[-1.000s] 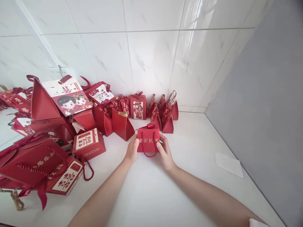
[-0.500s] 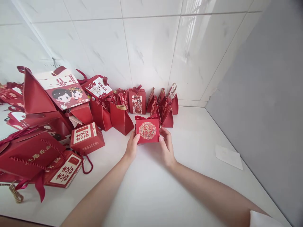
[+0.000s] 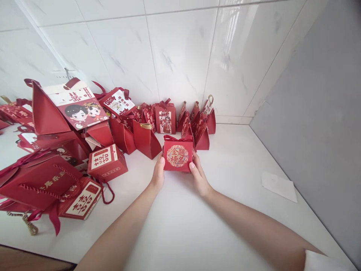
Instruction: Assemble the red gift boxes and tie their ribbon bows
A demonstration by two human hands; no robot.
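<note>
A small red gift box [image 3: 178,156] with a round gold emblem and a red ribbon bow on top is held upright between my two hands. My left hand [image 3: 158,173] grips its left side, thumb on the front edge. On the opposite side my right hand [image 3: 199,175] has its thumb at the lower front corner, with the other fingers partly hidden behind. Just behind the box stand patterned red gift boxes [image 3: 201,135] with pointed tops. Left of them is a plain red box [image 3: 146,139] with a gold ribbon.
A pile of red gift boxes [image 3: 50,180] with cords and ribbons covers the left of the white tabletop [image 3: 169,233]. A box with two cartoon faces [image 3: 81,109] lies on top. At right lies a white paper [image 3: 279,187]; behind rises a tiled wall [image 3: 180,56].
The view has shifted slightly, so most things sit a little farther right. My right fingers have drawn in closer against the box's side. Both hands still hold it.
</note>
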